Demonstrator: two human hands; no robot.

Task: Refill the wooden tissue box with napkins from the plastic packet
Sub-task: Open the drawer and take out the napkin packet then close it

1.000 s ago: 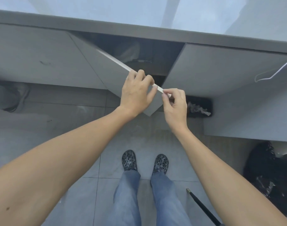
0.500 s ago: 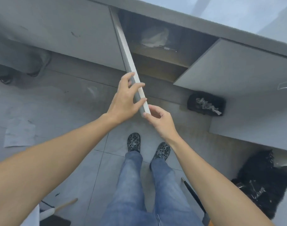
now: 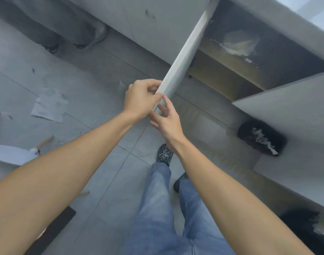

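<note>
A grey cabinet door [image 3: 183,57] under the counter stands swung wide open, seen edge-on. My left hand [image 3: 141,100] grips its free lower corner from the left. My right hand [image 3: 166,120] touches the same corner from below with its fingers spread. Inside the open cabinet, on a wooden shelf, lies a crumpled clear plastic packet [image 3: 238,43] with something white in it. No wooden tissue box is in view.
The right cabinet door [image 3: 286,107] also hangs open. A black bin [image 3: 262,140] with crumpled paper stands on the floor beneath it, and a black bag [image 3: 304,227] at the lower right. Paper scraps [image 3: 49,105] lie on the grey tiles. Another person's shoes [image 3: 73,39] show at top left.
The left cabinet door has swung from half open to wide open, pulled by both hands. My view has tilted and dropped towards the floor, showing more of the cabinet's inside.
</note>
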